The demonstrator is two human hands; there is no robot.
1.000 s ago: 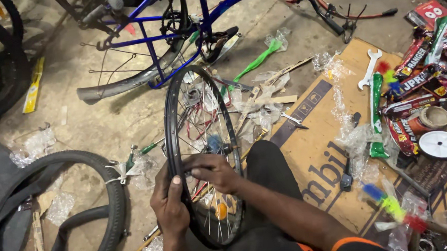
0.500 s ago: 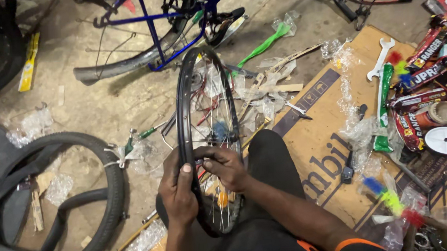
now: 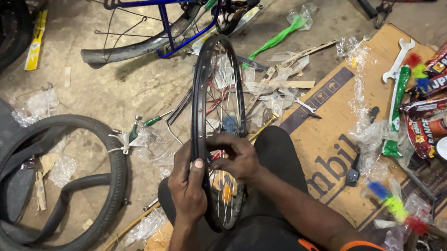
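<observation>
Black metal of the wheel rim (image 3: pixel 198 116) stands upright on its edge between the person's knees, its long axis running away from the body toward the blue bicycle frame (image 3: pixel 163 20). The left hand (image 3: pixel 187 187) grips the near left side of the rim, fingers closed around it. The right hand (image 3: pixel 234 156) lies just right of the rim among the spokes (image 3: pixel 220 89), fingers curled, pinching something too small to tell.
</observation>
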